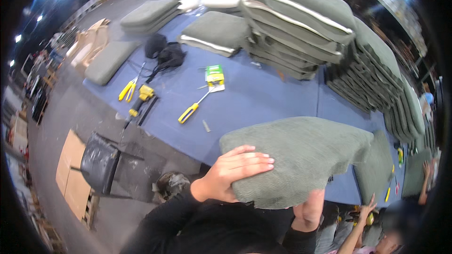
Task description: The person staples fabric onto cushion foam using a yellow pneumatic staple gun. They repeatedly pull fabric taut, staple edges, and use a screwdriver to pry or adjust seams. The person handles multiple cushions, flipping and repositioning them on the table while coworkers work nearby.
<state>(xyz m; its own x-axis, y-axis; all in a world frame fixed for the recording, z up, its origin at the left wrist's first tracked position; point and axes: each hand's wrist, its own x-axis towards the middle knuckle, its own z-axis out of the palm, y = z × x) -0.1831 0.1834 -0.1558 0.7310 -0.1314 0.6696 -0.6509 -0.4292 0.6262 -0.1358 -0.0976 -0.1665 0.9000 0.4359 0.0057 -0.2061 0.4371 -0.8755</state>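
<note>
A grey-green ribbed fabric cushion (292,153), tilted and with a notched right edge, is held in front of me at the table's near edge. My left hand (238,171) grips its left end, fingers lying over the top and the palm against the side. Under the near right edge my right hand (310,207) supports the cushion; its fingers are hidden beneath. Left of the cushion, on the blue table cover (263,96), lie a yellow-handled screwdriver (189,113) and a green-and-yellow packet (214,76).
Tall cushion stacks (301,19) fill the back right. A yellow-and-black power tool (142,99), yellow-handled pliers (128,89) and a black bag (169,59) lie at left. A black chair (100,162) is on the floor. Another person's hand (367,209) is at lower right beside a second cushion (375,171).
</note>
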